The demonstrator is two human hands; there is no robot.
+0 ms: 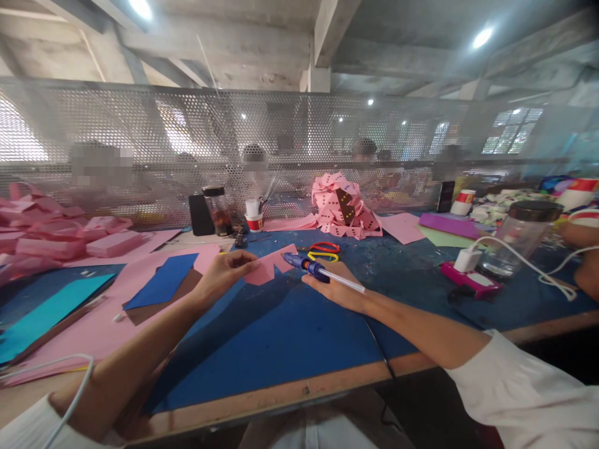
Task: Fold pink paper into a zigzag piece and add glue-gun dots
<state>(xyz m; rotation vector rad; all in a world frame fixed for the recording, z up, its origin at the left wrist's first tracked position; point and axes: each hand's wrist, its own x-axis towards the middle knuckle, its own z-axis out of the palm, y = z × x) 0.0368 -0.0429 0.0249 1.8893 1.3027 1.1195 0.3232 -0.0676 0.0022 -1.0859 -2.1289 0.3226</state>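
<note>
Between thumb and fingers, my left hand (234, 269) pinches the left end of a pink paper piece (262, 268) with a notch in its lower edge. My right hand (337, 288) grips a blue hot glue gun (306, 265), and a clear glue stick (344, 280) juts out of its back. The gun's nozzle is at the right part of the paper; whether it touches cannot be made out. Just beyond the gun lie scissors (325, 251) with red and yellow handles on the blue table mat (262, 349).
Pink paper boxes (51, 237) are heaped at the left, near blue (163, 280) and turquoise sheets (51, 318). A pink paper stack (344, 206) stands at the back. Rightward are a pink power strip (470, 279), a glass jar (519, 240) and another person's arm (584, 262).
</note>
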